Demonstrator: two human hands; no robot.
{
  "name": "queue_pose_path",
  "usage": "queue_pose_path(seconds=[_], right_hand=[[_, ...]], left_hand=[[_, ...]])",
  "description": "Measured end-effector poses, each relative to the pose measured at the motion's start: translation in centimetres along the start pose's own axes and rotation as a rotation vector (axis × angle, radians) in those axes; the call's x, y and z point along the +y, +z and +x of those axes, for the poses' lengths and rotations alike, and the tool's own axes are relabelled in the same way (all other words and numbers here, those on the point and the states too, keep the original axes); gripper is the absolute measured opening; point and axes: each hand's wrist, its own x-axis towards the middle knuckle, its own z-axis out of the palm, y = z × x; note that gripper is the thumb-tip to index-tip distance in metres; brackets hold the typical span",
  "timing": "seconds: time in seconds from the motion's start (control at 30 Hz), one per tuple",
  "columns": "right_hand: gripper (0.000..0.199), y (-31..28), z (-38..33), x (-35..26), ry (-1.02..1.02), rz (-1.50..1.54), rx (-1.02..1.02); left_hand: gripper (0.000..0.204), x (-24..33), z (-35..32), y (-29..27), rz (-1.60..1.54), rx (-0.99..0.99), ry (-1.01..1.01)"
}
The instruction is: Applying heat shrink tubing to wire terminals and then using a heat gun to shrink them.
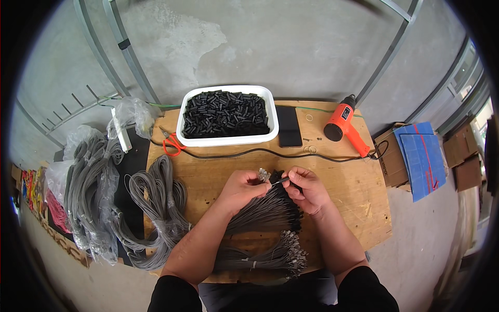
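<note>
My left hand pinches a thin wire, and silvery metal ends show just beyond its fingertips. Close by on its right, my right hand grips a short black tube between thumb and fingers, in line with the wire. Whether the wire is inside the tube is too small to tell. Under both hands lies a grey cable bundle whose right ends are covered in black. Nearer me, a second tied grey bundle ends in bare silvery connectors.
A white tub full of black tubes stands at the back. Around it are orange-handled scissors, a black phone-like slab, and an orange heat gun with its black cord. Coiled grey cables cover the left side.
</note>
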Motion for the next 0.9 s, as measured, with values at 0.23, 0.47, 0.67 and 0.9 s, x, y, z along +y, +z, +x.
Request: queue_pose_path(seconds=[0.23,0.47,0.67,0.9], right_hand=[[0.019,0.02,0.10,0.12,0.009,-0.021,0.006],[0.016,0.07,0.22,0.41,0.001,-0.028,0.005],[0.014,0.17,0.23,0.10,-0.094,-0.096,0.096],[0.010,0.64,-0.03,0.15,-0.247,-0.202,0.181]], left_hand=[[0.007,-0.05,0.04,-0.06,0.033,-0.001,-0.003],[0.009,-0.18,0.08,-0.17,0.072,-0.014,-0.016],[0.015,-0.66,0.30,-0.54,0.033,0.018,0.014],[0.015,-0.35,0.19,-0.27,0.096,0.048,0.007]])
